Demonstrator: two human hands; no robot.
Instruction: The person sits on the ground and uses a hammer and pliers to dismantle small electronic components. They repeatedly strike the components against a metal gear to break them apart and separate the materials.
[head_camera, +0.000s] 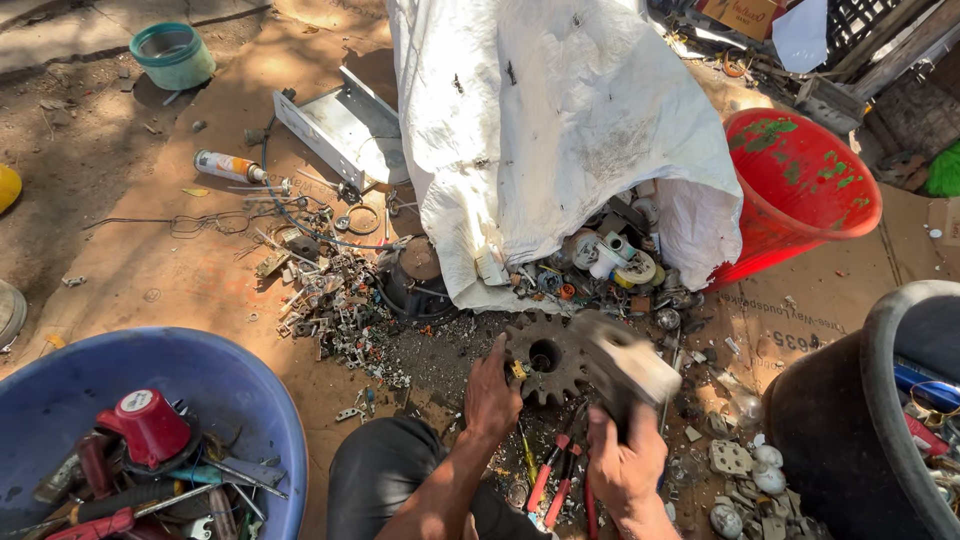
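L hand flat on gear — R hand grip closed round motor block, gear just left.

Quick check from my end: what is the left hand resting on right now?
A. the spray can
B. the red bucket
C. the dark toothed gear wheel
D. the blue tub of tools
C: the left hand lies against the rim of the dark gear wheel on the ground, while the right hand grips a block-shaped part beside it.
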